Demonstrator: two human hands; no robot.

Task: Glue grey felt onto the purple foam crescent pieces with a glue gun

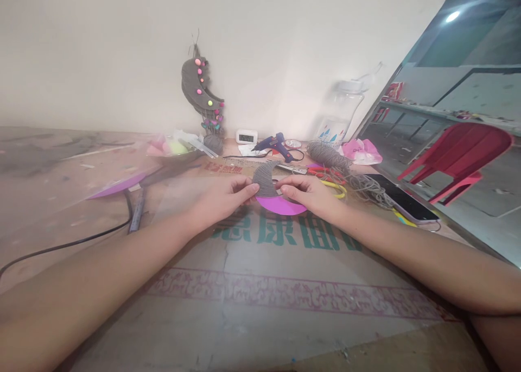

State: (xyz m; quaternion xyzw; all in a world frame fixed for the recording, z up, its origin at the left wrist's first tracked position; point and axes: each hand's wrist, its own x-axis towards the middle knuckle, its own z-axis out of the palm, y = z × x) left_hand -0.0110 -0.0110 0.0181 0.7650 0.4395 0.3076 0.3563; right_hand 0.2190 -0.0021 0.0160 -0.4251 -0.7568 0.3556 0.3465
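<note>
In the head view, the left hand (220, 199) and right hand (311, 194) each pinch, fingers closed, a pink crescent (281, 205) half wound in grey yarn (265, 181), over the cardboard-covered worktop (260, 317).

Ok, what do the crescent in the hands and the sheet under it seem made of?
The crescent, pinched by left hand and right hand, looks like matte magenta paper or card: flat, clean-cut edge. Its upper part is wound with grey yarn: fine parallel strands. The sheet below seems brown cardboard, creased, printed with green characters.
</note>
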